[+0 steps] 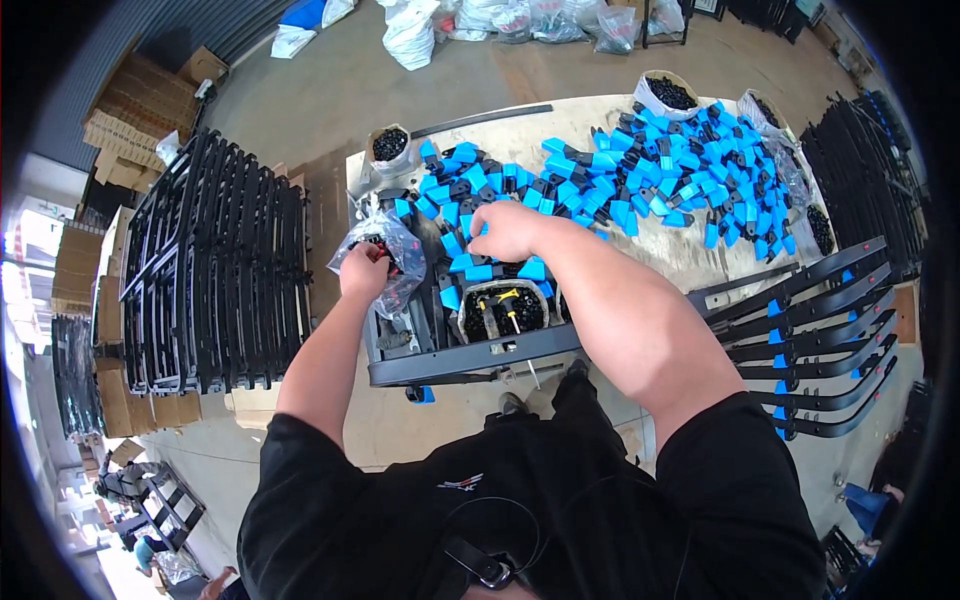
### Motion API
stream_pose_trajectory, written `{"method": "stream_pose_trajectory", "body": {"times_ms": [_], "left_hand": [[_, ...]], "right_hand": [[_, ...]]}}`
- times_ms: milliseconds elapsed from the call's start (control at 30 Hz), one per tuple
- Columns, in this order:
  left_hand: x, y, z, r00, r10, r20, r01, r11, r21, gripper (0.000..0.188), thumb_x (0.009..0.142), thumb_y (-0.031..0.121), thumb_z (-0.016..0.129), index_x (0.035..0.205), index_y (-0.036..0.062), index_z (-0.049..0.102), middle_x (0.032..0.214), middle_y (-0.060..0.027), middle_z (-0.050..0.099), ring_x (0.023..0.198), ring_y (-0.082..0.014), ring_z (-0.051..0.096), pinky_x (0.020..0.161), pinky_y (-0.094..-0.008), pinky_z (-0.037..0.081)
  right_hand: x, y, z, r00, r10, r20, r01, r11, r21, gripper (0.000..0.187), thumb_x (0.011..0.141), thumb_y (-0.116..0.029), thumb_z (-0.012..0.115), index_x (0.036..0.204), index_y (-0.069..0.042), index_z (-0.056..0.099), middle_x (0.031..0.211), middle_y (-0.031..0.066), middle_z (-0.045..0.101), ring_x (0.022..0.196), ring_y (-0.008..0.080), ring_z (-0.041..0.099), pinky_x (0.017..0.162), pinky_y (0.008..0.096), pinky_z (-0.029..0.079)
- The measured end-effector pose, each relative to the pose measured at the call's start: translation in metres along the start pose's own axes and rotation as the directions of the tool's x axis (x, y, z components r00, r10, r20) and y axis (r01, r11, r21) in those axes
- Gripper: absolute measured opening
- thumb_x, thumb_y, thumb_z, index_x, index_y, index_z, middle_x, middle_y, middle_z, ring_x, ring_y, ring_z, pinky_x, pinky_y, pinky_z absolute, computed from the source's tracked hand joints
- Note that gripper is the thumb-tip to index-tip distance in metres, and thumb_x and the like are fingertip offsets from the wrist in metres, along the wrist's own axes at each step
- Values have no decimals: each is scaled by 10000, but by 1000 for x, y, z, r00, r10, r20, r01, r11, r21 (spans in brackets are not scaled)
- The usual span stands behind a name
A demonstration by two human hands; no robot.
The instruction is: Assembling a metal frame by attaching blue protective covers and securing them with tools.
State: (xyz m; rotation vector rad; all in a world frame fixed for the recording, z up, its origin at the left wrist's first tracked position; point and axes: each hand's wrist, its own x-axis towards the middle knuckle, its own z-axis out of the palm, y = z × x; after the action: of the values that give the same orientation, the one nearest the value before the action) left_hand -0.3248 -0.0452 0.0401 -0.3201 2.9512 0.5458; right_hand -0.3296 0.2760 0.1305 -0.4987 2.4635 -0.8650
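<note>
My left hand (pixel 363 272) is at the mouth of a clear plastic bag (pixel 405 262) of small red and black parts, fingers curled in among them. What they pinch is too small to tell. My right hand (pixel 503 232) reaches over a heap of blue-and-black plastic pieces (pixel 660 165), its fingers curled down at the near left part of the heap. Whatever lies between those fingertips is hidden. Just below it stands a box of small black parts (pixel 540 312), with a yellow-handled screwdriver (pixel 512 310) lying on top.
A black metal bar (pixel 470 361) runs along the table's near edge. Curved black bars (pixel 830 345) with blue pieces fan out at the right. Black frames (pixel 215 265) are stacked at the left. Sacks of black parts (pixel 668 94) stand along the far side of the table (pixel 590 112).
</note>
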Motion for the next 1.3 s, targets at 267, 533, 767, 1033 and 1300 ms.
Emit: {"method": "stream_pose_trajectory", "body": {"times_ms": [267,533,767,1033,1300], "left_hand": [[-152,102,-109,799,560,-222,-602,733,-318,228,826,71,779,1038,45,699,893,-94,687,808,-230,662,771,-350,542],[-223,152,-100,591,774,-225,-795,514,-322,208,820,76,785,1008,38,705,953,-131,707,901,-327,668,795,-410,544],[-221,157,-93,537,813,-224,-842,499,-206,255,775,41,811,1014,36,723,930,-121,699,907,-305,659,817,-391,535],[-228,154,-78,542,786,-296,-839,523,-149,267,786,102,809,1024,26,717,955,-123,710,919,-322,650,859,-418,525],[-240,147,-77,404,894,-192,-889,434,148,488,807,83,772,1248,-56,616,1167,-187,653,1078,-364,621,968,-434,511]], "right_hand": [[-2,5,-2,1000,29,11,-29,999,-13,356,854,-319,711,1127,-97,763,1162,158,728,1088,306,685,947,407,532],[6,6,-8,1000,22,0,-22,999,-41,359,853,-341,737,1114,-94,759,1137,164,732,1074,304,684,930,408,532],[2,8,-10,999,47,-8,-48,994,-95,354,862,-338,724,1112,-92,767,1154,163,729,1083,296,684,941,408,530],[1,6,-13,999,53,-1,-53,997,-54,340,879,-334,710,1123,-106,770,1160,158,731,1090,296,684,953,402,525],[4,5,-9,999,44,15,-43,996,-82,348,882,-343,721,1132,-105,767,1156,155,733,1090,295,684,951,402,523]]}}
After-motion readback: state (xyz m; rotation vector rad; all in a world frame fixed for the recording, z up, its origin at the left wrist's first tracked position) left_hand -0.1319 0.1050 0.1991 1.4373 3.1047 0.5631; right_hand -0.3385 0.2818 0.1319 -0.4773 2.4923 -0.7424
